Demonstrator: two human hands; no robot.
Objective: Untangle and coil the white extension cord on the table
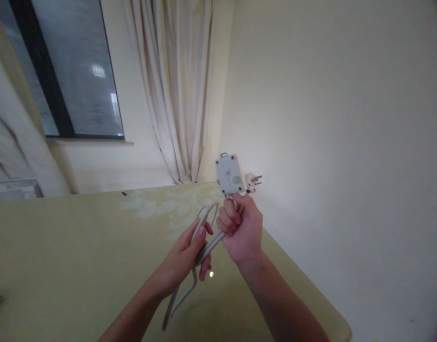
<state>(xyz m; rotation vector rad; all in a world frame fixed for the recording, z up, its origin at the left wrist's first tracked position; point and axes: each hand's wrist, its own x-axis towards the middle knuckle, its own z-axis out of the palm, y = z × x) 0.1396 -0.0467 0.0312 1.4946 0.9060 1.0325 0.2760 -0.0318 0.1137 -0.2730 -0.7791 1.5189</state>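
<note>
The room is pale, with a bare wall [328,118] to the right of the fingers and a yellow-green table [79,247] under them. The right hand [243,228] is squeezed into a fist around a white cord [214,243], with its thumb up near the top. The left hand [190,247] has its thumb on the same cord and its fingers bent around it, so it is holding on too. The cord goes between the two hands. One loop pokes up above the left fingers, and another hangs down below them.

Just above the right fist is a flat white box [229,172] with little dark dots near its corners. A white plug [251,183] is just beside the box, above the right thumb, and its metal pins point away to the right. A small bright dot [211,274] shows on the table just below the left fingers.

Farther off, past the left fingers, a tiny dark thing [124,193] lies near the table's far edge. Behind that, well away from both hands, are a long pale curtain [183,95] and a dark-framed window [79,71].
</note>
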